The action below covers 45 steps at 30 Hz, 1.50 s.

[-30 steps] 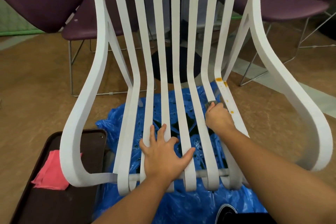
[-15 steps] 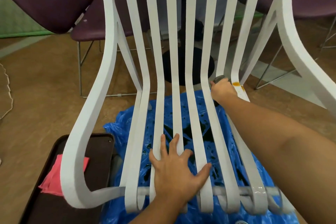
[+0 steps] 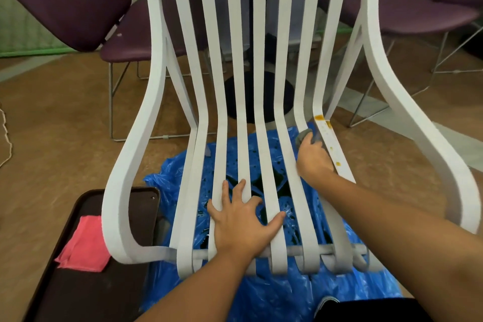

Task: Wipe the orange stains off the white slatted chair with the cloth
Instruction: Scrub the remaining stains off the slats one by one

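The white slatted chair [image 3: 136, 154] fills the view, its seat slats running toward me. Orange stains [image 3: 325, 127] dot the rightmost seat slat, from a large blotch at the bend down to a spot near my wrist. My right hand [image 3: 313, 159] grips a grey cloth [image 3: 304, 135] and presses it on the slat just left of the stained one. My left hand [image 3: 243, 219] lies flat with spread fingers across the middle slats, near the seat's front edge.
A blue plastic sheet [image 3: 261, 295] with dark wet patches lies on the floor under the chair. A dark tray [image 3: 78, 293] at the lower left holds a folded pink cloth [image 3: 83, 246]. Purple chairs [image 3: 65, 0] and a black table base [image 3: 261, 97] stand behind.
My right hand with the grey cloth slid up the slat toward the bend, then came back down a little. My left hand stayed flat on the middle slats.
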Tool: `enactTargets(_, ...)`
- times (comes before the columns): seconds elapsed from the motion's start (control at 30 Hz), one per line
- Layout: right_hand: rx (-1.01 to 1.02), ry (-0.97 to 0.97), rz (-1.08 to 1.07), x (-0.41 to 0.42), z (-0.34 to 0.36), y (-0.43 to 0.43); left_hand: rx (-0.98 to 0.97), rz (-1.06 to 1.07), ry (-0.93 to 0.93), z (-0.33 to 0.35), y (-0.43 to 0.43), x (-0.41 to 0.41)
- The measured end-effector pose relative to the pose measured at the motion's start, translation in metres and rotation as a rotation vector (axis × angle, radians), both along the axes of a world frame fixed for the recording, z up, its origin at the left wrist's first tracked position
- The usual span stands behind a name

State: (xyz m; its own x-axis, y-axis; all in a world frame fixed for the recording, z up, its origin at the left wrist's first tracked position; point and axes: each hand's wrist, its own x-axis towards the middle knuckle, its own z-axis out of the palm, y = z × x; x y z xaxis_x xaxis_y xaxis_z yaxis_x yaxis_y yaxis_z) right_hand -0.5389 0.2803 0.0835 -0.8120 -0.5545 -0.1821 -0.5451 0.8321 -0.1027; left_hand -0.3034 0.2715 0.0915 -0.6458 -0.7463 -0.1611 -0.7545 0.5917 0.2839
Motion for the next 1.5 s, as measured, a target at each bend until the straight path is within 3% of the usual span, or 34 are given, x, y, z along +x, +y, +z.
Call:
enactTargets(0.23, 0.136, -0.033, 0.070, 0.026, 0.023, 0.032, -0.006, 0.010, 0.008, 0.000, 0.001, 0.000)
enactTargets(0.4, 0.093, -0.184, 0.111, 0.033, 0.057, 0.054, -0.017, 0.004, 0.005, -0.001, 0.001, 0.001)
enactTargets(0.53, 0.181, -0.302, 0.070, 0.028, 0.074, 0.064, -0.021, 0.003, 0.010, 0.000, 0.001, 0.001)
enactTargets(0.83, 0.023, -0.544, -0.036, 0.017, 0.111, 0.110, -0.028, 0.006, 0.014, -0.001, 0.002, 0.001)
enactTargets(1.0, -0.011, -0.495, -0.076, 0.025, 0.133, 0.134, -0.036, 0.006, 0.002, -0.001, 0.001, 0.000)
enactTargets(1.23, 0.165, -0.272, -0.159, 0.030, 0.144, 0.153, -0.031, 0.008, 0.008, -0.001, 0.001, 0.001)
enactTargets(1.5, 0.290, -0.339, -0.052, 0.049, 0.113, 0.142, -0.026, 0.013, 0.030, -0.002, 0.002, 0.002)
